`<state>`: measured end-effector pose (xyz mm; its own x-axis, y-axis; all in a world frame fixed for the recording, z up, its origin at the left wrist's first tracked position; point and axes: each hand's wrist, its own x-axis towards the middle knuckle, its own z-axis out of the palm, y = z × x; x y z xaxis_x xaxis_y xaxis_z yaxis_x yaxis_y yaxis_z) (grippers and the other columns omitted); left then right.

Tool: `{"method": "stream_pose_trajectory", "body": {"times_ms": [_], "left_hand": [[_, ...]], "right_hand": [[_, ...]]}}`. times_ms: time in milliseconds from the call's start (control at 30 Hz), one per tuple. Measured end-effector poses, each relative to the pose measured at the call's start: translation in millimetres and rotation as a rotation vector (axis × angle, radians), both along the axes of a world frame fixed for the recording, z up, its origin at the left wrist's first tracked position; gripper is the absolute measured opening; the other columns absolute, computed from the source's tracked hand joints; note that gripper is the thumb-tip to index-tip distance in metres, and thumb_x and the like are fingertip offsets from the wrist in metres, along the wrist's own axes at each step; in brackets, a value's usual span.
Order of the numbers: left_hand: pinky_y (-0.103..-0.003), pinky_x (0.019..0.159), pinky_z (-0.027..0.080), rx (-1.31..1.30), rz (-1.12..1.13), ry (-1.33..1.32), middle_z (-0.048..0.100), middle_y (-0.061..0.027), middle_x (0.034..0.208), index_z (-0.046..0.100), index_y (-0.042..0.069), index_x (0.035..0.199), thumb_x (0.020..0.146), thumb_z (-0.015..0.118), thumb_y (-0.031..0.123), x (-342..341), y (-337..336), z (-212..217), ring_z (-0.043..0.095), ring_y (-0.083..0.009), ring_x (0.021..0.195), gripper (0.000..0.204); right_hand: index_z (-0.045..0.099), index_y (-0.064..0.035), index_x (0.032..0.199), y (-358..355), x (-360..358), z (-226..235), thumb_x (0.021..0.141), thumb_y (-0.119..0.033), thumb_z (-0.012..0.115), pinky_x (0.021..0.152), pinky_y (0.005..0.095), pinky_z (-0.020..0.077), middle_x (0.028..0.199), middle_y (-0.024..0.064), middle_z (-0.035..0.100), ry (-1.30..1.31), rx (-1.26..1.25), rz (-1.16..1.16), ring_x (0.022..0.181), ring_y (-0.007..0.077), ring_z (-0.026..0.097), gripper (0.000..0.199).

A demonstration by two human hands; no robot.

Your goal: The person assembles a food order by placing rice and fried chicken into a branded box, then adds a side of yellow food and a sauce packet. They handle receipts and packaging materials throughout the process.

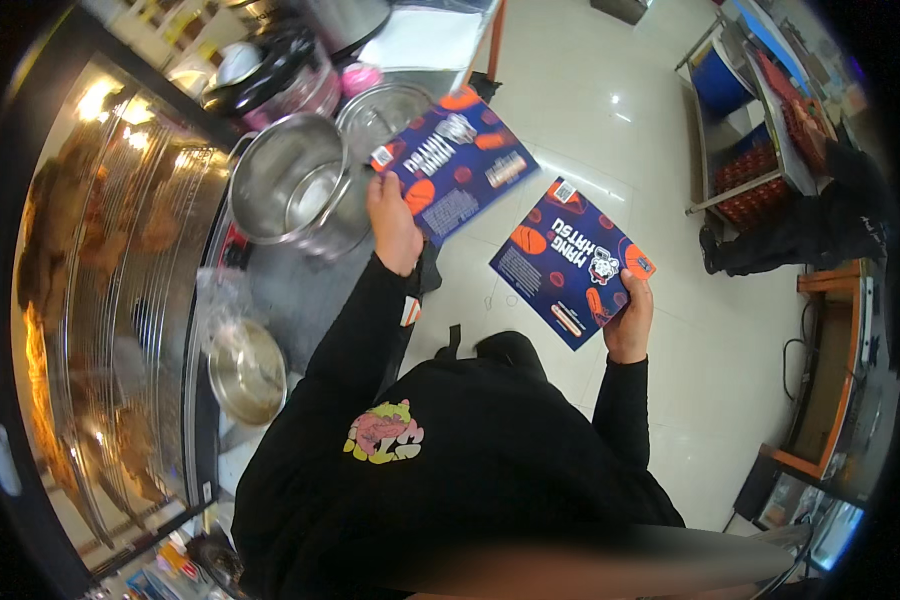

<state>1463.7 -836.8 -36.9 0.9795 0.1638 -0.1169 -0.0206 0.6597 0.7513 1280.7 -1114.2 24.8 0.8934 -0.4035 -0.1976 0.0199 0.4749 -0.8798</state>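
L hand [394, 226] grips dark-blue leaflet [454, 162] by lower edge, steel pot [292, 185] just beside. R hand [629, 318] grips second leaflet [571, 259] at its corner; leaflets apart.

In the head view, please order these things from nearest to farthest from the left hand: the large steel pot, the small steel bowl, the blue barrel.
From the left hand, which holds a dark blue printed sheet:
1. Large steel pot, just to its left on the counter.
2. Small steel bowl, lower left, by the glass display case.
3. Blue barrel, far at the upper right, under a metal table.
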Motion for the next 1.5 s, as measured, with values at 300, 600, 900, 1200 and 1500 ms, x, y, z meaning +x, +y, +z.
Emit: {"method": "stream_pose_trajectory", "body": {"times_ms": [300, 600, 900, 1200, 1500], "left_hand": [[-0.04, 0.105, 0.039, 0.26, 0.085, 0.204, 0.045, -0.0144, 0.14, 0.026, 0.003, 0.145, 0.098, 0.058, 0.033, 151.2, -77.9, 45.6, 0.048, -0.0224, 0.125, 0.064], [-0.018, 0.055, 0.052, 0.006, -0.434, 0.236, 0.067, -0.0018, 0.096, 0.054, 0.001, 0.125, 0.099, 0.056, 0.022, 202.7, -124.3, 64.7, 0.065, -0.0083, 0.07, 0.033], [-0.018, 0.048, 0.044, -0.769, -1.075, 0.106, 0.053, -0.0064, 0.09, 0.044, 0.007, 0.136, 0.1, 0.05, 0.033, 315.2, -100.4, 20.8, 0.051, -0.0066, 0.06, 0.044], [-0.039, 0.088, 0.047, 0.151, 0.328, 0.207, 0.057, -0.0044, 0.104, 0.054, 0.009, 0.112, 0.1, 0.047, 0.033, 377.4, -110.9, 46.9, 0.055, -0.0187, 0.1, 0.028], [-0.037, 0.093, 0.049, 0.018, 0.023, 0.467, 0.054, -0.0085, 0.132, 0.044, 0.006, 0.138, 0.099, 0.052, 0.033, 470.2, -162.7, 72.4, 0.055, -0.0205, 0.117, 0.048]], "right_hand": [[0.052, 0.004, 0.124, -91.8, 221.4, 1.7, 0.094, -0.014, 0.051, 0.087, 0.0338, 0.0534, 0.112, 0.0138, 0.065, -0.038, 0.108, 0.197, 0.099, 0.0206, 0.066, 0.035], [0.047, -0.0002, 0.128, -64.9, 414.7, 45.9, 0.099, -0.053, 0.039, 0.105, 0.0395, 0.0375, 0.125, 0.0109, 0.055, -0.524, 0.061, 0.807, 0.119, 0.0243, 0.052, 0.061], [0.059, -0.0048, 0.115, -23.1, 563.8, 103.5, 0.073, -0.022, 0.081, 0.075, 0.0364, 0.0518, 0.095, 0.013, 0.065, -0.696, -0.987, 1.636, 0.084, 0.0297, 0.066, 0.051], [0.064, -0.0086, 0.095, -22.9, 731.6, 91.9, 0.065, -0.027, 0.072, 0.077, 0.043, 0.0475, 0.093, 0.0092, 0.062, -1.048, -1.644, 0.875, 0.091, 0.0309, 0.06, 0.036], [0.062, -0.0142, 0.096, -17.7, 811.5, 82.4, 0.074, -0.027, 0.069, 0.087, 0.036, 0.0428, 0.109, 0.0018, 0.059, -2.074, -1.512, 1.279, 0.107, 0.0182, 0.056, 0.026]]}}
